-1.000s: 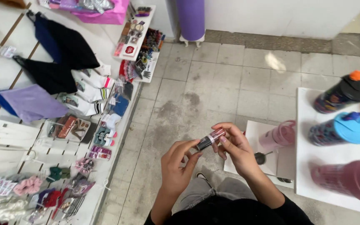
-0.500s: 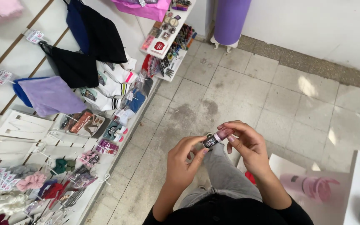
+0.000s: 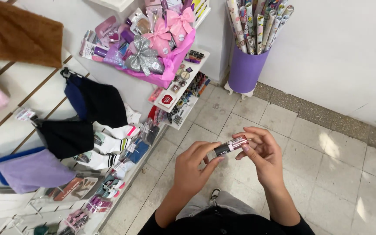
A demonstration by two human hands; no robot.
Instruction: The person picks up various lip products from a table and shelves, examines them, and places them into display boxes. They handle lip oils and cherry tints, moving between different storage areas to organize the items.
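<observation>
both hands (image 3: 229, 163) hold lipstick tube (image 3: 228, 147) above tiled floor (image 3: 327, 182).

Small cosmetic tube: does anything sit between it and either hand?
Nothing visible does. The small cosmetic tube is already pinched at its two ends by the left hand and the right hand, held in the air above the tiled floor, apart from the display shelves.

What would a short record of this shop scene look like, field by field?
Held item: small dark tube with a pink end
Left hand: fingertips on the tube's lower end
Right hand: fingers around the tube's upper end
Left wall: hanging dark cloths, socks
Above: pink gift basket with bows
Corner: purple bin of wrapping-paper rolls
Floor: grey tiles
</observation>
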